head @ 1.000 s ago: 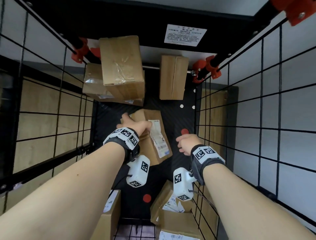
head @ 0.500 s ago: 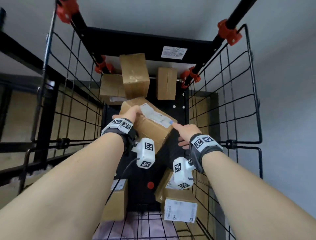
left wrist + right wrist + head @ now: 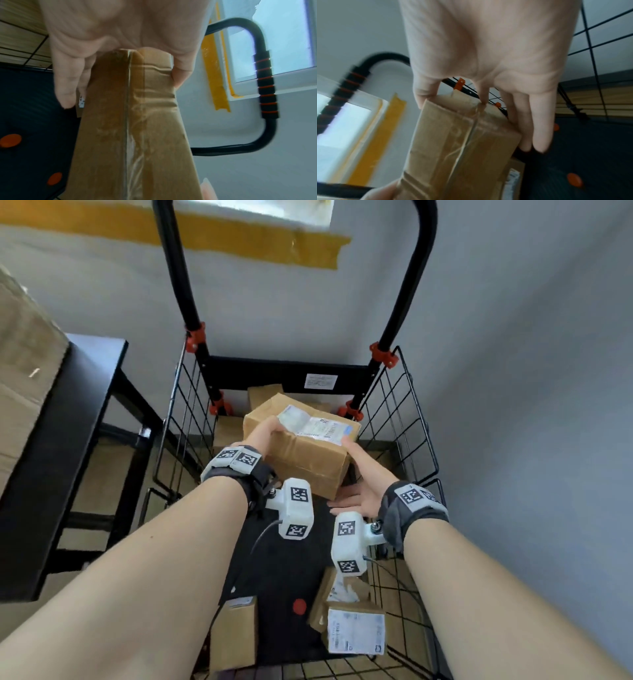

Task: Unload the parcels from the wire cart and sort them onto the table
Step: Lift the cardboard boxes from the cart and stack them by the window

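Both hands have brought the parcel (image 3: 301,446) up off the cart floor since a second ago, when the left hand was only reaching onto it down among the other boxes and the right hand was beside it; it now sits at about the level of the wire cart's (image 3: 399,419) top rim, label facing up.

Left hand (image 3: 263,434) grips the parcel's left end, thumb on top and fingers wrapped down the taped end face, as the left wrist view shows. Right hand (image 3: 363,484) holds the right end, thumb on the upper edge near the label (image 3: 317,424) and fingers spread flat beneath the box. So each hand is occupied with the same parcel, which hangs between them, clear of the boxes left in the cart.

The parcel's long axis runs left to right across the cart, from one hand to the other. The black bench (image 3: 68,422) stands to the person's left, just beside the cart's left wire wall, with a large cardboard box (image 3: 24,364) already at its near corner. The coming carry is therefore probably leftward and end-first, with the left hand leading over the cart's rim and the right hand trailing; the left arm is the nearer one to the bench.

Several parcels (image 3: 354,628) remain in the cart, so the unloading looks far from finished.
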Motion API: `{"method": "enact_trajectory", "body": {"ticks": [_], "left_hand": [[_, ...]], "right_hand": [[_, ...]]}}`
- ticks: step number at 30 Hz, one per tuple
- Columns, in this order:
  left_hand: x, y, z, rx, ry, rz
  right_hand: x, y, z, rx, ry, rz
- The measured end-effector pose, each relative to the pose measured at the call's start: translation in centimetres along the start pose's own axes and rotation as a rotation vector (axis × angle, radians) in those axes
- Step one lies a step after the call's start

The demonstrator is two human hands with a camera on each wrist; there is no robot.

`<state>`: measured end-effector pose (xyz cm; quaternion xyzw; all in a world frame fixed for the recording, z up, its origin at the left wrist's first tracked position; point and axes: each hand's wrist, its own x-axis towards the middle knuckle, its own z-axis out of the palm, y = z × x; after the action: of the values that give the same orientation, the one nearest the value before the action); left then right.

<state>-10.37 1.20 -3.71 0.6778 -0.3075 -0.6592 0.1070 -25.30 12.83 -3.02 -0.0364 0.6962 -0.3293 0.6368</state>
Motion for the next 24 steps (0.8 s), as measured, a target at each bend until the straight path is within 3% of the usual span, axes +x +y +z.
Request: {"method": "enact_trajectory", "body": {"ticks": [5, 9, 13, 17, 24], "left_hand": [[-7.0, 0.0, -2.3, -0.083, -0.074, 0.112], [-12.8, -1.6, -5.0, 0.005, -0.085, 0.161], [-13.6, -2.8, -7.3, 0.009, -0.001, 0.322], [-23.5, -4.1, -10.5, 0.04, 0.007, 0.497], [-31.1, -4.4, -15.5, 0.141, -0.015, 0.518]], "right_hand": [[-5.9, 0.2, 0.4, 0.09, 0.083, -0.191], [-12.0, 1.3, 0.2, 0.046, 0.131, -0.318], [-17.9, 2.8, 0.3, -0.007, 0.213, -0.465], [-23.1, 3.6, 1.3, 0.004, 0.259, -0.588], [-30.4, 2.8, 6.3, -0.005, 0.262, -0.715]]}}
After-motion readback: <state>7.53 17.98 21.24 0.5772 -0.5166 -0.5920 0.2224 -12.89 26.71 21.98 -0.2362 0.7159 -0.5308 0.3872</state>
